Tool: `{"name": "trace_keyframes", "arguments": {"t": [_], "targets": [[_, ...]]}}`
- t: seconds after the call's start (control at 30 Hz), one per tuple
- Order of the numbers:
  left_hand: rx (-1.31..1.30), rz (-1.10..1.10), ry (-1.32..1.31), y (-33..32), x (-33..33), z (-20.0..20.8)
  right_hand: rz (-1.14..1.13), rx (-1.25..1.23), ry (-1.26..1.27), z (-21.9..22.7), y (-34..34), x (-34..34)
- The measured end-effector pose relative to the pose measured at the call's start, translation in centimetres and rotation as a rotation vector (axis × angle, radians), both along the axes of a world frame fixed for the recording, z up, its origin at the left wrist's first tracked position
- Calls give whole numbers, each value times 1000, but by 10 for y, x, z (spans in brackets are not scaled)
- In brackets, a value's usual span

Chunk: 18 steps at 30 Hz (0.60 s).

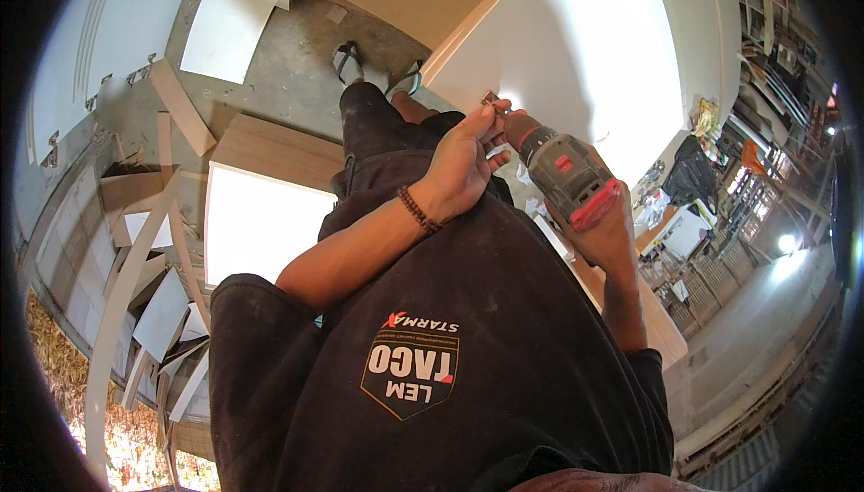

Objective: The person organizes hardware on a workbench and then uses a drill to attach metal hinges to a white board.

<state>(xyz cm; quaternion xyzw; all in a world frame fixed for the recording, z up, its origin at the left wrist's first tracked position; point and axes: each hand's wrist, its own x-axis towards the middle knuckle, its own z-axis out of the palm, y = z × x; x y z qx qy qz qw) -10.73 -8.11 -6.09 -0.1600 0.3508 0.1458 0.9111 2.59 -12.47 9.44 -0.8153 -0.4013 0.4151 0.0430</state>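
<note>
My right hand (608,235) is wrapped round the handle of a grey and red cordless drill (567,172). The drill's front end points up and left, toward my other hand. Close to that tip, my left hand (461,161) has its thumb and forefinger pinched together and the other fingers curled. Whatever lies in the pinch is too small to make out. A small metal piece (490,97), perhaps part of a hinge, shows just past the fingertips by the edge of a large white panel (621,51). The drill's bit is mostly hidden by my fingers.
Another white panel (268,226) with a wood-coloured side stands at my left. Long offcut strips (135,267) lean farther left, near a pale panel (112,51) with metal hinges. A black plastic bag (695,172) and clutter sit at right. My feet rest on concrete floor (310,46).
</note>
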Motion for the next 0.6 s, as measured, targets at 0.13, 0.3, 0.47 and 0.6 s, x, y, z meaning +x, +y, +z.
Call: {"name": "trace_keyframes", "arguments": {"t": [0.13, 0.3, 0.47, 0.6], "targets": [[-15, -13, -3, 1, -4, -2, 85, -50, -42, 4, 19, -1], [40, -69, -260, 13, -17, 21, 141, -103, -86, -1, 33, 1], [38, -44, -369, 12, -17, 18, 132, -128, -111, -1, 37, -1], [50, -26, -372, 10, -16, 11, 153, -142, -116, -4, 38, 0]]}}
